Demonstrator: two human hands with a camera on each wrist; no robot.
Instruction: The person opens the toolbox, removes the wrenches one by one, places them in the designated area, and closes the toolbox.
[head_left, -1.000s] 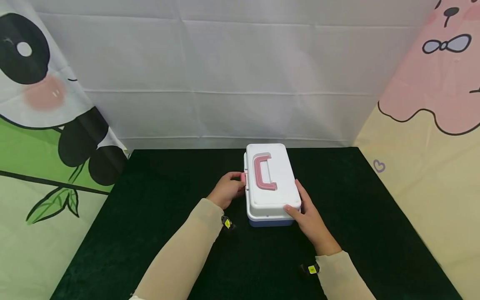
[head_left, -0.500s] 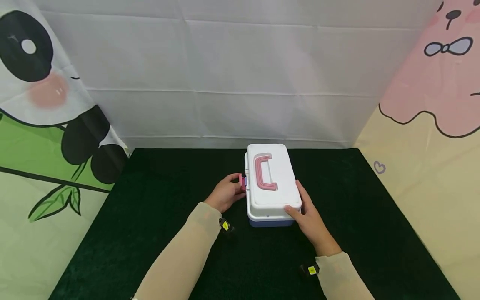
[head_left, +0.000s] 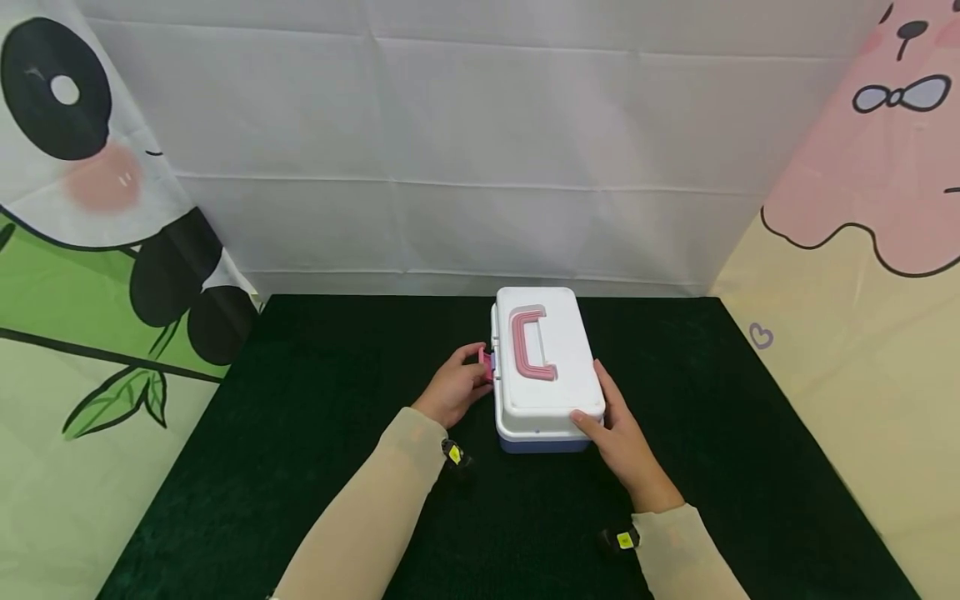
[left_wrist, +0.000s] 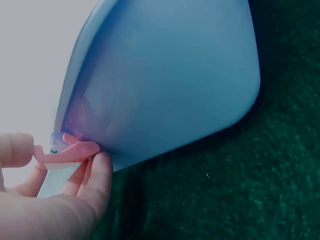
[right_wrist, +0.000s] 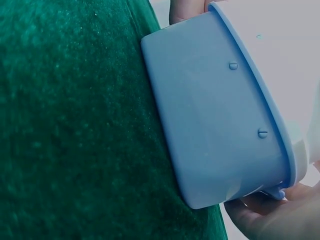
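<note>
A white-lidded storage box point(head_left: 551, 400) with a blue base point(left_wrist: 190, 75) stands on the dark green cloth, its lid down. A pink carrying handle point(head_left: 519, 346) lies folded flat in the lid. At the box's left side, my left hand point(head_left: 452, 387) pinches the pink latch point(left_wrist: 75, 151) between thumb and fingers; the latch tilts outward from the rim. My right hand point(head_left: 618, 437) grips the near right corner, thumb on the lid and fingers along the right side. In the right wrist view, the blue end wall point(right_wrist: 215, 100) shows, with part of my right hand below it.
Dark green cloth point(head_left: 337, 350) covers the table around the box. A white fabric backdrop point(head_left: 450, 150) hangs behind it. Printed cartoon panels flank the table, a panda point(head_left: 82, 125) on the left and a pink animal point(head_left: 862, 167) on the right.
My left hand has pulled the pink latch outward from the box's side, showing a purple part behind it. The right hand and the box stay in place.
</note>
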